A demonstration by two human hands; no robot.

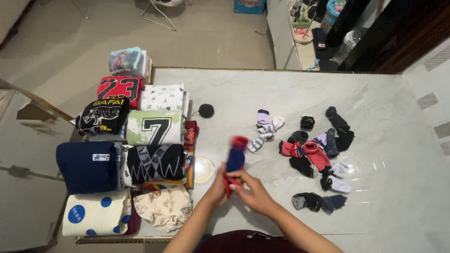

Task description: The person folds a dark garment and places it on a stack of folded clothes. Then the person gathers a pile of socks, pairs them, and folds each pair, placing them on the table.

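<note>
Two bare forearms are being shown at the bottom centre of the frame, with no sleeves reaching them. The left hand (216, 186) and right hand (255, 192) are being seen ungloved. A dark maroon garment is being worn at the bottom edge.

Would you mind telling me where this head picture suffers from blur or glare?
In the head view, the blue and red sock is smeared by motion, the left hand slightly soft; overhead light glares off the glossy table; the folded clothes are sharp.
</note>
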